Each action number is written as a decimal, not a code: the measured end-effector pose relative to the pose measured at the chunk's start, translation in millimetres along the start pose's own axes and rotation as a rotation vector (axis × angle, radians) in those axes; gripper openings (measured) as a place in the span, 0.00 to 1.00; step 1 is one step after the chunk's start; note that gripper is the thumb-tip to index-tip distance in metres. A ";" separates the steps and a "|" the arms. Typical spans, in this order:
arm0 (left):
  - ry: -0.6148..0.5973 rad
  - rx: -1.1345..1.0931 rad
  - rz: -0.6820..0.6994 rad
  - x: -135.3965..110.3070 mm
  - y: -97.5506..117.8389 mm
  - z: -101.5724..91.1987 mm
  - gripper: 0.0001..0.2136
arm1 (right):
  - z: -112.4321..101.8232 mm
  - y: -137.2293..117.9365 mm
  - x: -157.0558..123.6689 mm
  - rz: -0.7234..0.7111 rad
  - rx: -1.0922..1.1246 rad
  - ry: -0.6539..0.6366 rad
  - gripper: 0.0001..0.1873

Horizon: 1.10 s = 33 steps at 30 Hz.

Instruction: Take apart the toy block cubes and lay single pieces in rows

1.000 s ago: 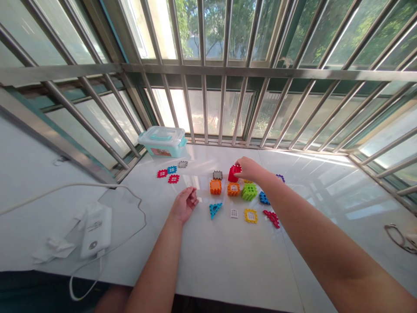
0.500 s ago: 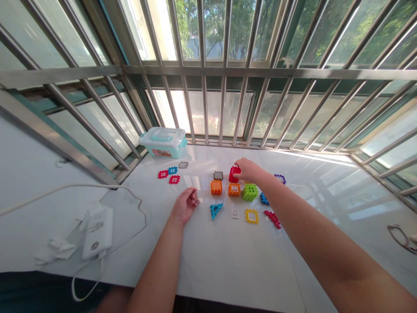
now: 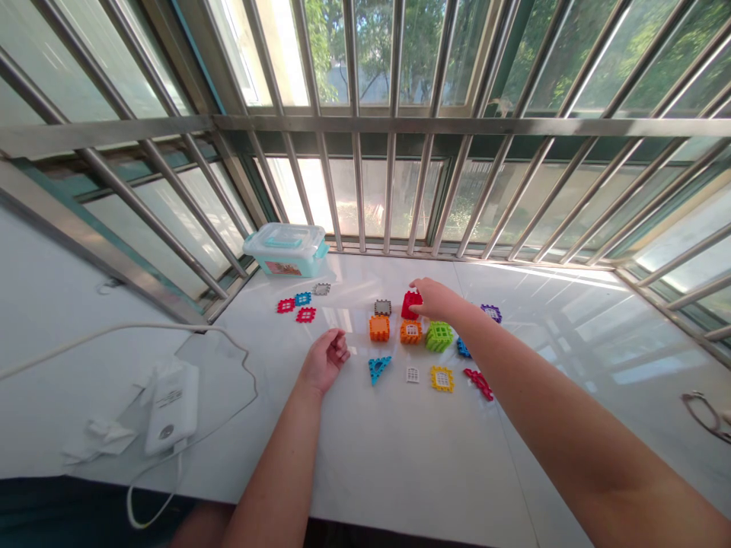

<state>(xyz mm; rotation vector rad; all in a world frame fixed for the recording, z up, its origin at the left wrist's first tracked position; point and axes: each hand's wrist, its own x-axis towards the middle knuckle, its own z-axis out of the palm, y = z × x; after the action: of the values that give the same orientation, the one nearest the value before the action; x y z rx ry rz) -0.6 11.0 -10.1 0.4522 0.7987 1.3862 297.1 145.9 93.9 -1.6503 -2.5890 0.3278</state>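
My right hand grips a red waffle-style building block, which stands at the back of a group of plastic blocks. Beside it are an orange cube, a green cube and a larger orange cube. My left hand rests on the white tabletop, fingers loosely curled and holding nothing. Its nearest piece is a teal triangular tile. Several loose tiles lie around, including a yellow square tile and a red piece.
A lidded plastic storage box stands against the window bars. To the left lie a white power bank, its cable and a tissue. Eyeglasses lie at the right edge.
The red block has shifted slightly under my right hand, and the view has tilted a little. My left hand stays in about the same place.
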 end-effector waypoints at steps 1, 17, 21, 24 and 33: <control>0.000 0.001 -0.001 -0.1 0.1 0.2 0.12 | -0.1 -0.2 0.1 -0.001 0.001 -0.001 0.33; 0.003 -0.009 -0.003 -0.9 1.4 0.8 0.10 | 0.2 0.2 0.8 -0.027 -0.004 -0.016 0.33; -0.003 -0.005 -0.001 -0.5 0.8 0.0 0.11 | 0.5 -0.1 0.9 -0.028 -0.006 -0.021 0.32; -0.001 -0.004 0.003 -0.6 0.4 0.4 0.11 | 0.4 0.0 1.5 -0.023 -0.004 -0.036 0.31; 0.008 -0.011 0.003 -0.6 1.0 1.1 0.11 | -16.5 -32.9 -48.1 -0.148 0.157 0.317 0.21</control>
<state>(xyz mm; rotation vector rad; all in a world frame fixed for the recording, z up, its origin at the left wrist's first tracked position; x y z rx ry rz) -0.5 10.7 -8.5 0.4400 0.7970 1.3955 291.0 91.6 120.0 -1.3296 -2.3651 0.2319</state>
